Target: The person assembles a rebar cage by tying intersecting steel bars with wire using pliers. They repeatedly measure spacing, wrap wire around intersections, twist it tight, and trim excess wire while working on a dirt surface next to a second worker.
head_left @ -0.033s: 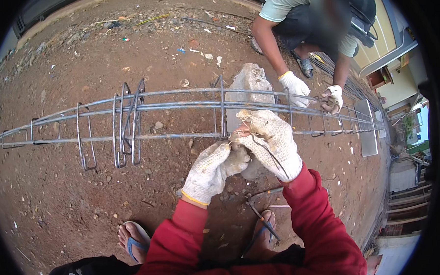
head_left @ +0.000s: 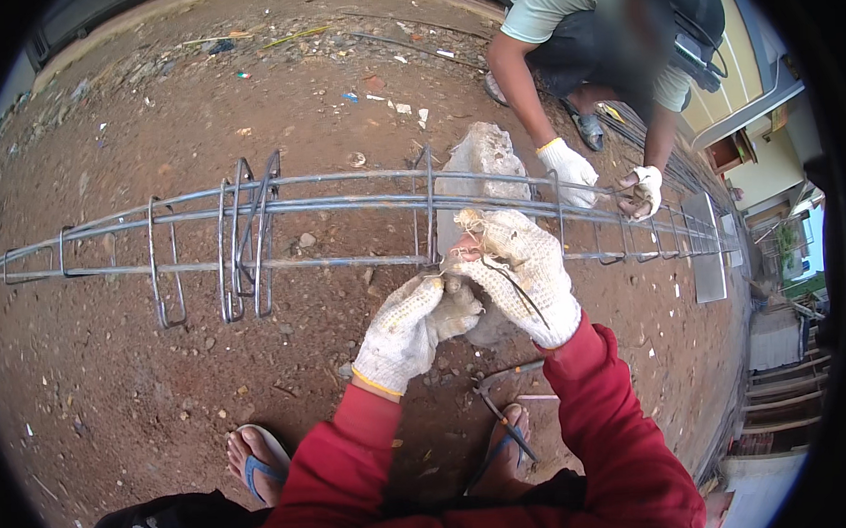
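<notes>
A long cage of steel reinforcing bars (head_left: 345, 202) lies across the scene, with bent stirrups around its bars. At its lower bar, next to an upright stirrup (head_left: 430, 205), my gloved hands meet. My right hand (head_left: 525, 274) is closed on thin dark tie wire (head_left: 523, 294), whose ends trail over the palm; bare fingertips show through the frayed glove. My left hand (head_left: 412, 326) is closed with fingertips pinched against the right one's; what they grip is hidden. A pair of pincers (head_left: 493, 400) lies on the ground by my right foot.
A rough concrete block (head_left: 481, 158) stands under the cage. Several loose stirrups (head_left: 243, 244) hang bunched to the left. Far right, a person (head_left: 564, 45) squats, both gloved hands (head_left: 570, 171) at the bars. A pale flat slab (head_left: 708, 256) supports the cage's right end.
Almost nothing differs. My fingers have shifted very slightly at the lower bar, and the trailing wire ends sit a little differently over my right palm.
</notes>
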Demonstrator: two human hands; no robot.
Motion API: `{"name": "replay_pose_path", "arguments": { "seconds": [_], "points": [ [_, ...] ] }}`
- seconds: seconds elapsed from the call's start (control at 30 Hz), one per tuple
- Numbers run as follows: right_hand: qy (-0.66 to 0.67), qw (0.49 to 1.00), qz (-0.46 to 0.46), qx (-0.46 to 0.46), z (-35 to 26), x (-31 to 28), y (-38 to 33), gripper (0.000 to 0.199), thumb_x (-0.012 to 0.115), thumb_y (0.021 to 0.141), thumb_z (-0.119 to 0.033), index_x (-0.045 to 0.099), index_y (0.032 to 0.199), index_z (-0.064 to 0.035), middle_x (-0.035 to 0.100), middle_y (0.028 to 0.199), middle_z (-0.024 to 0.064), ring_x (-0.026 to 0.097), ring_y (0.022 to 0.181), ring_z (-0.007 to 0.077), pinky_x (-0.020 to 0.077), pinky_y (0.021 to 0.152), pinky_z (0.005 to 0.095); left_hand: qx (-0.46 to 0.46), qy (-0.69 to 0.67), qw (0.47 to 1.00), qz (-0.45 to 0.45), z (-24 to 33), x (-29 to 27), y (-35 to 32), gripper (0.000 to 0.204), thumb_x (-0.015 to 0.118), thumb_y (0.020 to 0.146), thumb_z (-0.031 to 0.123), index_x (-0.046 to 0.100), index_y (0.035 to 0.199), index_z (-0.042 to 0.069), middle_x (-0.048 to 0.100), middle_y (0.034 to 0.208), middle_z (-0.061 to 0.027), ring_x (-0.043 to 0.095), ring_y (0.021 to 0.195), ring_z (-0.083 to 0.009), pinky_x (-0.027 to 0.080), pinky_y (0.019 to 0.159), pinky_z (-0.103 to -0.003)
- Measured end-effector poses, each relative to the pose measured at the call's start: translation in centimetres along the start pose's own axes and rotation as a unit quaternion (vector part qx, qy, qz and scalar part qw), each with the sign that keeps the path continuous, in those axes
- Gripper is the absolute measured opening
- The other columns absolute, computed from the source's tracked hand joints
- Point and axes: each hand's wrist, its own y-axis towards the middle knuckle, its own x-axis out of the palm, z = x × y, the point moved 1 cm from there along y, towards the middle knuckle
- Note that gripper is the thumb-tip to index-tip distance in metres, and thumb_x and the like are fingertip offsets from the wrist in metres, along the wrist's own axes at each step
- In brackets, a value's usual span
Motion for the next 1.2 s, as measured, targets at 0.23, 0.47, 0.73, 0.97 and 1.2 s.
{"name": "replay_pose_path", "arguments": {
  "seconds": [0.23,0.47,0.73,0.97,1.2],
  "points": [
    [0.478,0.858,0.032,0.184,-0.8,2.8,3.0,0.043,0.056,0.1,-0.016,0.051,0.137,0.0035,0.069,0.096,0.007,0.066,0.084,0.015,0.0524,0.078,0.0267,0.026,0.1,0.99,0.095,0.9,0.2,-0.2,0.024,0.061,0.094,0.027,0.064,0.094,0.004,0.065,0.08,-0.0086,0.07,0.074,-0.0241,0.059,0.068,-0.036],
    [0.59,0.798,0.052,0.116,1.3,1.9,4.2,0.041,0.05,0.103,-0.038,0.054,0.112,0.0014,0.037,0.065,-0.0066,0.03,0.054,0.0043,0.0276,0.05,0.0226,-0.02,0.247,0.955,0.162,2.9,2.1,-0.8,0.025,0.062,0.094,0.026,0.068,0.089,0.001,0.067,0.077,-0.0076,0.067,0.065,-0.0167,0.055,0.058,-0.028],
    [0.374,0.918,0.007,0.131,3.2,0.2,2.5,0.045,0.057,0.098,-0.043,0.065,0.094,0.0007,0.061,0.08,0.0022,0.054,0.068,0.0115,0.0436,0.061,0.0267,0.017,0.091,0.981,0.173,2.9,2.7,-0.6,0.017,0.057,0.095,0.025,0.054,0.084,0.012,0.037,0.061,0.0042,0.039,0.052,-0.013,0.036,0.053,-0.029],
    [0.161,0.964,-0.189,-0.093,2.2,0.9,-2.1,0.015,0.062,0.094,-0.02,0.065,0.102,-0.0087,0.064,0.082,0.01,0.063,0.074,0.0293,0.0492,0.069,0.0398,0.061,0.176,0.956,0.224,3.8,3.9,-0.8,0.011,0.058,0.095,0.021,0.058,0.091,0.01,0.045,0.067,0.0024,0.042,0.056,-0.0108,0.035,0.053,-0.028],
    [0.072,0.986,-0.121,-0.092,-1.1,11.1,-5.7,0.018,0.056,0.088,-0.022,0.061,0.099,-0.0085,0.064,0.091,0.0093,0.062,0.083,0.0277,0.0472,0.077,0.0416,0.033,0.382,0.879,0.284,5.0,5.7,-1.5,0.016,0.068,0.091,0.019,0.067,0.085,0.005,0.055,0.062,0.0017,0.045,0.05,-0.0077,0.033,0.047,-0.03]
  ]
}}
